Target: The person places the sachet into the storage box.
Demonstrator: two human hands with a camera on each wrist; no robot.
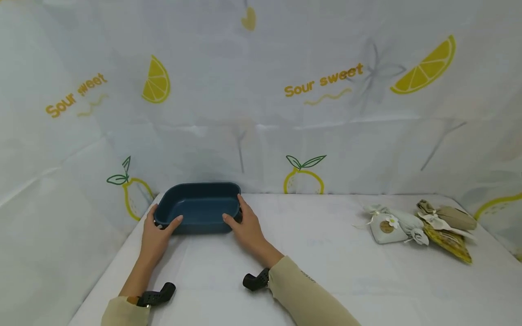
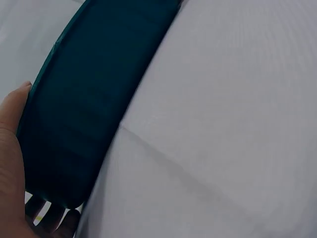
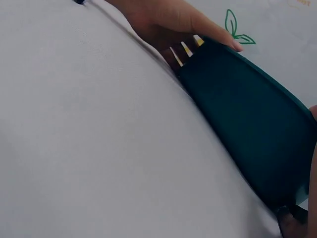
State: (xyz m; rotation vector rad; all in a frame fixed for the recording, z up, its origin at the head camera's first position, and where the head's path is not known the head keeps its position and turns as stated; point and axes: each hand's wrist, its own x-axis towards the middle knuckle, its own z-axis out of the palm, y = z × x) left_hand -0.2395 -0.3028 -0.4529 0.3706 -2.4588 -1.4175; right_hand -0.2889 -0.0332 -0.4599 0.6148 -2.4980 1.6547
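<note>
A dark teal rectangular dish (image 1: 200,210) with rounded corners lies at the back left of the table, between both hands. My left hand (image 1: 157,235) grips its left end, the thumb over the near rim and the fingers around the side. At the other end my right hand (image 1: 249,228) holds the dish the same way, its thumb at the near rim. In the left wrist view the dish's outer wall (image 2: 94,99) shows, with fingers behind its end. From the right wrist, the same long wall (image 3: 242,114) slants down to the right hand's fingers.
Toward the right of the white-covered table (image 1: 310,271) lie small tied pouches: a pale one with a flower (image 1: 387,226), a brown one (image 1: 454,217), and a yellow packet (image 1: 448,242) under them. A white lemon-print cloth (image 1: 261,149) hangs behind the table.
</note>
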